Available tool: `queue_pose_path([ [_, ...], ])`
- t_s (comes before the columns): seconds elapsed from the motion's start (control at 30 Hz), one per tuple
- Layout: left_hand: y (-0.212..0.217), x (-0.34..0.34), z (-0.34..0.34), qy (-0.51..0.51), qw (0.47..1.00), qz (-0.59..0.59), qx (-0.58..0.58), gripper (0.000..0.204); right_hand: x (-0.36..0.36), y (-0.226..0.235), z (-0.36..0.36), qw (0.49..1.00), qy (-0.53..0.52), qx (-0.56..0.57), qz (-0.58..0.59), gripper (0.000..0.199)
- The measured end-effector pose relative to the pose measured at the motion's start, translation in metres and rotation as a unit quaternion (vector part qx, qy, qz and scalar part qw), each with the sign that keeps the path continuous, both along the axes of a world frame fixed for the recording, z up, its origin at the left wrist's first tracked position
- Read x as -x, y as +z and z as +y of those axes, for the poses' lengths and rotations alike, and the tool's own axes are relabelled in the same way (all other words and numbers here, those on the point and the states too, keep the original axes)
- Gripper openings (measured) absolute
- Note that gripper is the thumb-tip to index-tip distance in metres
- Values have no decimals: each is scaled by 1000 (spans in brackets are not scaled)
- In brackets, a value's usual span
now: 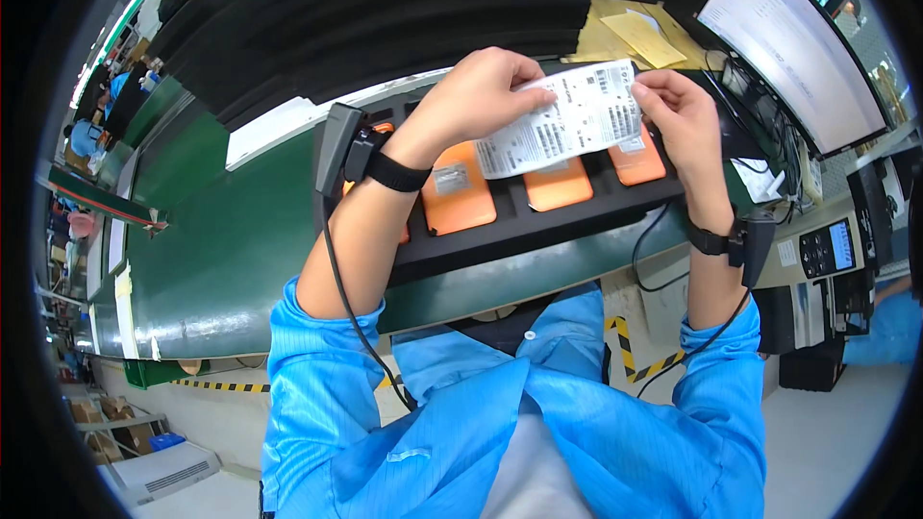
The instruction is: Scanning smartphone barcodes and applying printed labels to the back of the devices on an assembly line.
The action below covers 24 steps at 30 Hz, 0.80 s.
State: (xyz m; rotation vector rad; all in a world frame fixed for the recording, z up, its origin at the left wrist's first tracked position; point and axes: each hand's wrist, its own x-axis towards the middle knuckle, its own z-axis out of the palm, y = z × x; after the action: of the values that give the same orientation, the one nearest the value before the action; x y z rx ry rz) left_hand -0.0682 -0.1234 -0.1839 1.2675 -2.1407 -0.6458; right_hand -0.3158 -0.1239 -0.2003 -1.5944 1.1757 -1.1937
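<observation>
Between my two hands, a white sheet of printed barcode labels (pixel 567 125) is held up over a black foam tray (pixel 510 242). My left hand (pixel 486 96) grips its upper left part, thumb on top. At the sheet's upper right corner, the thumb and fingers of my right hand (pixel 681 115) pinch the edge. Several orange phone-shaped pieces lie in the tray's slots. One orange piece (pixel 461 204) with a silvery label is left of the sheet; another orange piece (pixel 560 189) is partly covered by it. A third orange piece (pixel 639 163) sits below my right hand.
The tray rests on a green worktable (pixel 221 240). A monitor (pixel 793 48) stands at the right, above a grey device with a keypad and small screen (pixel 829 248). Yellow envelopes (pixel 639 36) lie at the back. Loose cables run near the right edge.
</observation>
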Motion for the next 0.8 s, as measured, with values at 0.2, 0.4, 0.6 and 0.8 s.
queue_pose_path([
  [0.2, -15, -12, -3, -41, 994, -19, 103, 21, -45, 13, 8, 913, 33, 318, 254, 24],
  [0.4, -18, -13, 4, -10, 991, -27, 133, 18, -73, 10, 7, 962, 18, 203, 183, 15],
  [0.6, -19, -11, 4, 15, 989, -29, 145, 18, -71, 11, 2, 957, 10, 187, 221, 16],
  [0.8, -25, -4, 5, 48, 983, -34, 174, 17, -71, 5, -1, 961, 8, 169, 220, 18],
])
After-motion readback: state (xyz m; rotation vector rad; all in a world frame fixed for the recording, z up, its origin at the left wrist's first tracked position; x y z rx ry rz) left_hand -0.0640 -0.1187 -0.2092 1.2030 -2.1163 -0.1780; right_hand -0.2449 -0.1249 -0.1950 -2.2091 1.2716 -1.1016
